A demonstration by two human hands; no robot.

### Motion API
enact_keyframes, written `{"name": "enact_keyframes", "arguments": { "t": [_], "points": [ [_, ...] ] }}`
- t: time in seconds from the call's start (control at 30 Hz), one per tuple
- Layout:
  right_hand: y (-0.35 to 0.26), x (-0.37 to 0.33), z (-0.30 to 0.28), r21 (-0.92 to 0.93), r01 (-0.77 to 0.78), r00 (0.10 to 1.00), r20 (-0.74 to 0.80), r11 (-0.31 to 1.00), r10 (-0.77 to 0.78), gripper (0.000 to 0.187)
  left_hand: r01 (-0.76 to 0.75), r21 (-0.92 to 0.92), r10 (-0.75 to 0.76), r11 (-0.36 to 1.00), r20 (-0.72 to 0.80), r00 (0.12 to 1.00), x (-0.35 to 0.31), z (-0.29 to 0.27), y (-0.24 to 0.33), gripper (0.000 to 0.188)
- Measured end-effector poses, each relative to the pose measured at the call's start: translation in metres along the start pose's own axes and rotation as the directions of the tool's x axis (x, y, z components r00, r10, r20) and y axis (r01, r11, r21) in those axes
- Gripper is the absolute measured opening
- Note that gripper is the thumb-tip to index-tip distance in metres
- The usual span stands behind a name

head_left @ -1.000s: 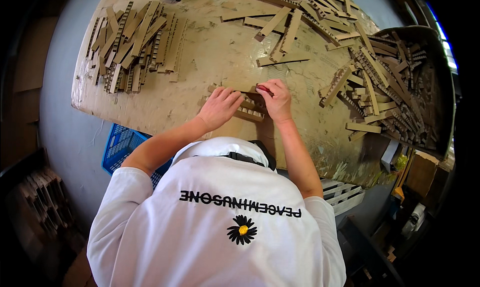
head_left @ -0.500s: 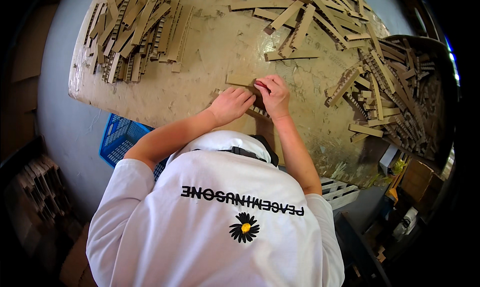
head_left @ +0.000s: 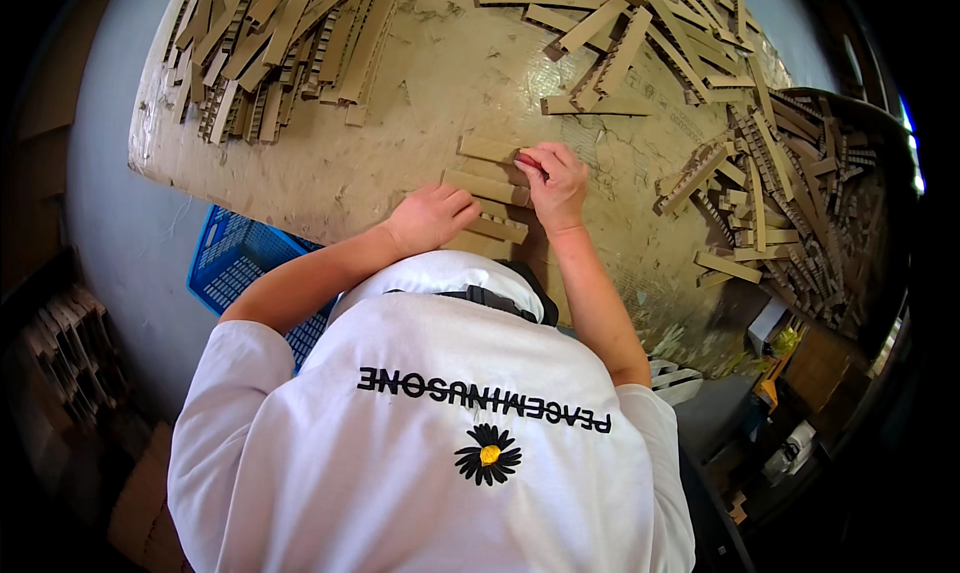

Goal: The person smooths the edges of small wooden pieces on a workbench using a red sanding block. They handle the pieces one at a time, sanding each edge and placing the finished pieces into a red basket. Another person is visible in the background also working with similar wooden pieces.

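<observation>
Three cardboard strips lie side by side in front of me: a far strip (head_left: 488, 150), a middle strip (head_left: 487, 188) and a near strip (head_left: 498, 228) with a ribbed edge. Palm down, my left hand (head_left: 432, 218) rests over the left ends of the nearer strips, its fingers stretched out. My right hand (head_left: 558, 185) is closed on a small red tool (head_left: 527, 159) at the right ends of the far and middle strips. Fingers cover most of this tool, so its exact kind is hidden.
A worn cardboard-covered table (head_left: 400, 163) carries a strip pile (head_left: 265, 48) at far left and loose strips (head_left: 600, 63) at far right. A dark container (head_left: 800, 203) full of strips stands right. Below the left table edge is a blue plastic crate (head_left: 235, 258).
My left hand has slid left and a little nearer, uncovering more of the middle and near strips. My right hand stays closed on the red tool near the strip ends. The view has shifted slightly.
</observation>
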State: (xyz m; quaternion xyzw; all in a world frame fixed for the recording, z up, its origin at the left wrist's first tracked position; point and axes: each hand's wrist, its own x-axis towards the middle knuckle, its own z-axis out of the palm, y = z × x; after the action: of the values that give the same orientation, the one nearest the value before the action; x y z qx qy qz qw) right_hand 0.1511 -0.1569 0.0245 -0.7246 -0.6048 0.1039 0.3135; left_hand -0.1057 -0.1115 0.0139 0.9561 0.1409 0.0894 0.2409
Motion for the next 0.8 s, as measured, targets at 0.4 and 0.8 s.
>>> {"name": "enact_keyframes", "arguments": {
  "t": [0.4,0.8],
  "points": [
    [-0.001,-0.002,0.003,-0.075,0.063,0.997,-0.050,0.995,-0.067,0.012,0.165,0.005,-0.160,0.986,-0.200,0.967,-0.026,-0.020,-0.007,0.047],
    [-0.073,-0.029,0.017,0.284,-0.045,0.998,-0.031,0.958,0.056,0.013,0.166,-0.064,-0.177,0.984,-0.277,0.944,-0.024,0.009,-0.008,0.036]
  ]
}}
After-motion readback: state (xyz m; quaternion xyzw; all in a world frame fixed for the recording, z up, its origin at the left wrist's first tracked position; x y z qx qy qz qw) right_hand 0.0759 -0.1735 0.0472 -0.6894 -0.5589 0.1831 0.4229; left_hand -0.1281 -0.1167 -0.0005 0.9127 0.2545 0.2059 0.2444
